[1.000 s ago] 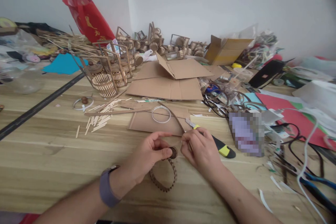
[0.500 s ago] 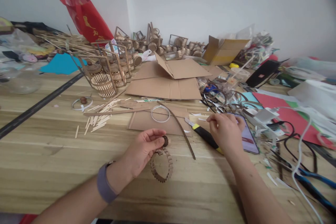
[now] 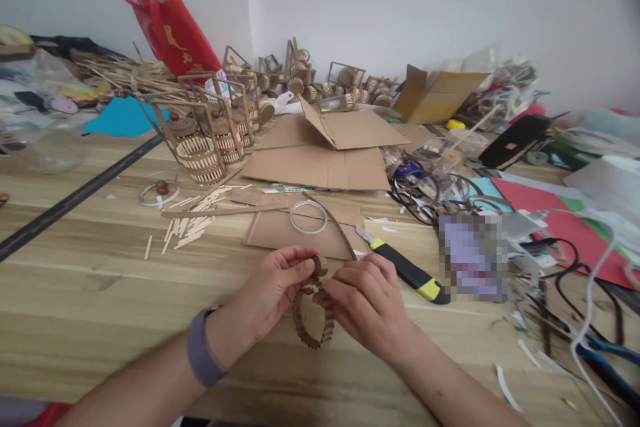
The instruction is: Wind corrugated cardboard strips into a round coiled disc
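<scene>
A brown notched strip [image 3: 300, 328], ridged like corrugated cardboard, hangs in a loop below my hands, with a small tight coil at its upper end. My left hand [image 3: 263, 290] pinches the coil between thumb and fingers. From the other side, my right hand [image 3: 370, 300] has its fingers closed on the strip just under the coil; its fingertips are partly hidden. Beyond them a white ring [image 3: 309, 232] lies on a flat cardboard piece [image 3: 267, 230]. A long thin brown strip [image 3: 341, 230] runs beside it. Right of my right hand lies a black and yellow utility knife [image 3: 405, 270].
Small wooden sticks [image 3: 197, 227] lie scattered at left, near miniature slatted baskets [image 3: 200, 157] with tall handles. Folded cardboard [image 3: 315, 170] covers the middle back. Tangled dark strips [image 3: 420, 193], a blurred-out phone [image 3: 470, 257], a white cable [image 3: 590, 300] and blue-handled pliers [image 3: 605, 367] crowd the right.
My right hand has come left and down from above the knife and phone to the strip, and now grips it. My left hand still holds the coil.
</scene>
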